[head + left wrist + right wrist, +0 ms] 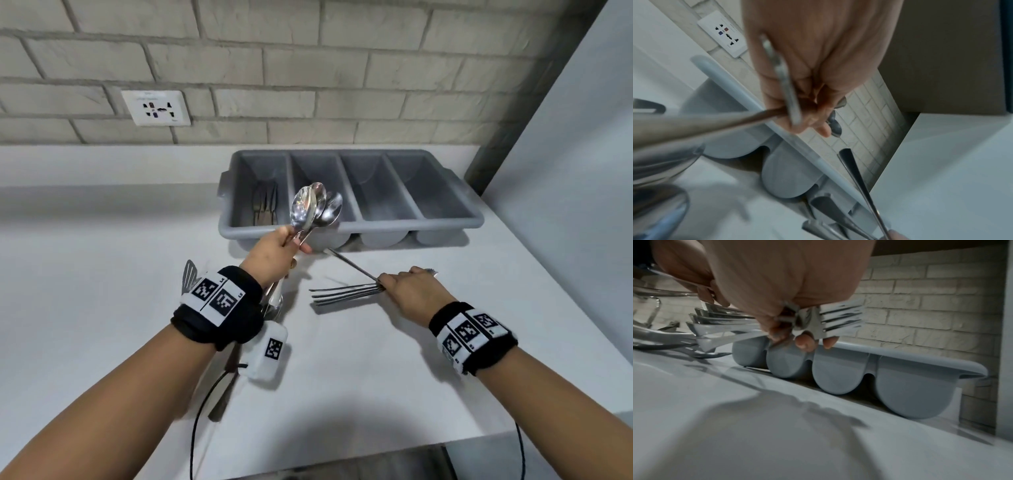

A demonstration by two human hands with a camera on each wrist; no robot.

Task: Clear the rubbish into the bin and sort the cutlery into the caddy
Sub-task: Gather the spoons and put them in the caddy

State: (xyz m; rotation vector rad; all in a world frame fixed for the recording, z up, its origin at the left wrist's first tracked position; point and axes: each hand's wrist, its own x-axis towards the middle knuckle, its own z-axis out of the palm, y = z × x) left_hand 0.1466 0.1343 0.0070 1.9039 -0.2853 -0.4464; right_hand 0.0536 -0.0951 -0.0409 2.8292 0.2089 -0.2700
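Observation:
A grey four-compartment caddy [445,226] stands at the back of the white counter; its leftmost compartment holds several pieces of cutlery [265,205]. My left hand [274,253] grips a bunch of spoons [310,207] by the handles, bowls raised over the caddy's front rim near the second compartment. My right hand [411,291] is low over the counter in front of the caddy, curled round several forks [342,294] with handles fanned to the left. In the right wrist view the forks' tines [840,318] stick out past the fingers [803,342]. No bin or rubbish is in view.
More loose cutlery [190,275] lies on the counter under my left wrist, with a knife [222,394] nearer me. A wall socket [156,108] sits on the brick wall behind. A white panel [582,171] closes off the right side. The counter's front edge is close to me.

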